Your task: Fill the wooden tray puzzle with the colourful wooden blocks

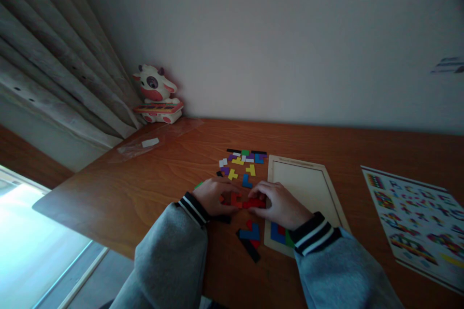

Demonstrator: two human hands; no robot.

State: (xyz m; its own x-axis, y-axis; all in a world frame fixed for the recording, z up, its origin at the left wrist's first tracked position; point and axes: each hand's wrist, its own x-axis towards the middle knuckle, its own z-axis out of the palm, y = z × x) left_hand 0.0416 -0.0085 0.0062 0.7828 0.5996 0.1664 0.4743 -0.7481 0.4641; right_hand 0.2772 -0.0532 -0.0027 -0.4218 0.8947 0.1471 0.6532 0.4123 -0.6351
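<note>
My left hand (216,196) curls its fingers round an orange-red puzzle piece (236,200) with a notched outline. A darker red puzzle piece (254,203) sits pinched between the thumb and fingers of my right hand (277,203). The two pieces are side by side, close to each other. Just beyond my hands lies a blue L-shaped piece (247,181). Nearer to me, another blue piece (250,232) overlaps red ones and a long black bar (248,247). Under my right forearm, the wooden tray (333,193) holds blue, red and green pieces in its near corner.
Several yellow, purple, white and black pieces are spread beyond my hands, among them a yellow one (251,169). A printed pattern sheet (416,222) lies at the right. Clear plastic wrap (134,148) and a toy cow with a keyboard (157,94) occupy the far left.
</note>
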